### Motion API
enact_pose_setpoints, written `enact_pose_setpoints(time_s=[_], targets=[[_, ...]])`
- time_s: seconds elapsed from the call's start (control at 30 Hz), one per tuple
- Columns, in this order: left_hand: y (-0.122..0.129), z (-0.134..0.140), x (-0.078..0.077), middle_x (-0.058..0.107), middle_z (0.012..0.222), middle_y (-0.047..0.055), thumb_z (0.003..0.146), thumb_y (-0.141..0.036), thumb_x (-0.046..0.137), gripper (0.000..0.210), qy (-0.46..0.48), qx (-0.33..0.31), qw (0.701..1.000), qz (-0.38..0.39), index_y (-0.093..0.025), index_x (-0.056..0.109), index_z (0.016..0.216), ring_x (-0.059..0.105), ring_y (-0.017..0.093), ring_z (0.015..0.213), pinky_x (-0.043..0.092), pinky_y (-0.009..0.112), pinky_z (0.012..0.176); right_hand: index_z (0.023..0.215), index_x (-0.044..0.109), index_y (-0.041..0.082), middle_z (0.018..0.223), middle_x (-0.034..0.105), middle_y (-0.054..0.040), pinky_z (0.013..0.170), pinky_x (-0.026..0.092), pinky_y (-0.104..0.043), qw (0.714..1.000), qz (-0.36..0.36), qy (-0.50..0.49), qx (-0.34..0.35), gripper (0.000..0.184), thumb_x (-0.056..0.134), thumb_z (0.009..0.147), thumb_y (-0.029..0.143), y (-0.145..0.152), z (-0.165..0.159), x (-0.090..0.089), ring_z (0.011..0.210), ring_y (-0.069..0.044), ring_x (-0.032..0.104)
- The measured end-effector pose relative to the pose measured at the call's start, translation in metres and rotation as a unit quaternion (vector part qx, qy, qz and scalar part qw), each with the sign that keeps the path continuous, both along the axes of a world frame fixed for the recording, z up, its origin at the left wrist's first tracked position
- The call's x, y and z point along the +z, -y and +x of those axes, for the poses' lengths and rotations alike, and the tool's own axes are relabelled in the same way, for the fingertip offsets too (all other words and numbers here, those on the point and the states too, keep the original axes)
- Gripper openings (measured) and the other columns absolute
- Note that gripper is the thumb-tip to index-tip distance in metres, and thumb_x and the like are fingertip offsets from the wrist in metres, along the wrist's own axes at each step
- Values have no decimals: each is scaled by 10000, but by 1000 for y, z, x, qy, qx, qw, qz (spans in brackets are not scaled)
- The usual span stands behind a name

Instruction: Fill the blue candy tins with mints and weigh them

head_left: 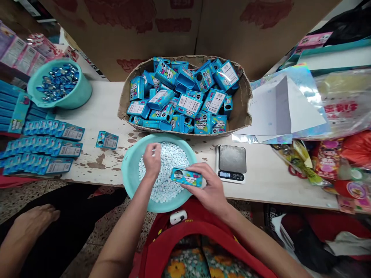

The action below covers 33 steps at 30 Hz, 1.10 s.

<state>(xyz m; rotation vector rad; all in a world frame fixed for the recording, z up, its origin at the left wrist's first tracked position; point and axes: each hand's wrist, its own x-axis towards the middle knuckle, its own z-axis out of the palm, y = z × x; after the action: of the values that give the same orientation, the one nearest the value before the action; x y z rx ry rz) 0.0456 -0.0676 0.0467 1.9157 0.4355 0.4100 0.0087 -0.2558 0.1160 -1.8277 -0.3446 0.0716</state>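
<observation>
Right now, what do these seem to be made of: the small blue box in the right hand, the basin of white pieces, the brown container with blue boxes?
Small blue box: probably thin metal, glossy and printed, from its sheen and silvery round patch; coated card or plastic remains possible.
Basin: likely plastic, smooth with a soft sheen, evenly turquoise.
Brown container: apparently cardboard, matte, with a ragged rim.

red apron [203,228] | small yellow marking [189,221] | teal floral top [193,258] (orange blooms [176,267], dark centre line [205,255])

Hands [152,160] at basin [130,173], blue container [188,177] in right [210,189]
</observation>
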Motion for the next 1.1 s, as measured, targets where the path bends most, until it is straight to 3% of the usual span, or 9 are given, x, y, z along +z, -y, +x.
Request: enact_pose_setpoints(time_s=[0.07,0.13,0.23,0.33,0.53,0.63,0.73,0.93,1.1], targets=[[4,8,-31,601,1034,100,853,-410,523,249,-75,-100,980,154,-190,618,921,528,246,1034,403,409,950,1076,634,261,1009,601,-42,835,484,-331,1000,7,16,-17,373,777,735,209,6,0,7,966,-200,580],[16,6,-52,552,1170,119,834,-426,550,293,-139,-160,949,235,-204,621,1012,456,289,1144,343,450,999,1069,637,262,1000,601,-39,820,492,-324,999,7,22,-25,374,783,728,212,6,3,9,945,-196,588],[27,-13,-63,564,1125,102,797,-391,591,253,-193,-184,939,220,-230,629,987,469,298,1110,356,439,954,1061,639,257,999,607,-43,811,503,-326,999,4,24,-33,359,779,731,235,-1,11,5,929,-197,599],[16,-38,-61,596,913,75,726,-330,648,163,-206,-158,952,162,-210,624,834,548,256,927,415,356,824,1037,646,249,1001,618,-47,836,502,-340,1000,-9,11,-22,319,765,741,258,-9,19,-5,948,-207,603],[-16,-57,-30,512,619,-6,785,-444,570,270,-204,-40,978,25,-187,540,709,490,136,549,381,235,527,1042,635,238,1013,615,-51,853,498,-353,998,-54,-31,14,346,769,724,256,-21,20,-30,969,-218,601],[-4,-52,6,511,633,-31,783,-467,592,294,-142,47,966,-210,-185,511,764,410,79,439,295,192,409,1039,632,215,1001,624,-59,841,480,-379,991,-121,-26,41,356,771,711,208,-31,14,-41,966,-240,593],[12,-43,36,536,680,-24,754,-385,651,255,-33,103,918,-381,-175,506,770,486,79,490,387,195,461,1018,639,203,965,636,-53,838,445,-406,980,-186,-14,76,349,757,695,144,-42,9,-42,959,-261,589],[19,-31,56,542,704,-19,777,-320,603,171,86,118,895,-421,-187,495,784,601,142,624,510,296,613,1000,640,201,923,635,-40,834,409,-392,980,-189,24,61,336,741,683,148,-49,9,-21,946,-251,590],[19,-27,62,551,674,-20,793,-348,593,181,67,125,900,-413,-187,511,783,585,131,595,505,291,596,995,636,225,920,643,-33,837,404,-378,984,-164,32,66,302,712,710,163,-43,12,-16,935,-235,592]])
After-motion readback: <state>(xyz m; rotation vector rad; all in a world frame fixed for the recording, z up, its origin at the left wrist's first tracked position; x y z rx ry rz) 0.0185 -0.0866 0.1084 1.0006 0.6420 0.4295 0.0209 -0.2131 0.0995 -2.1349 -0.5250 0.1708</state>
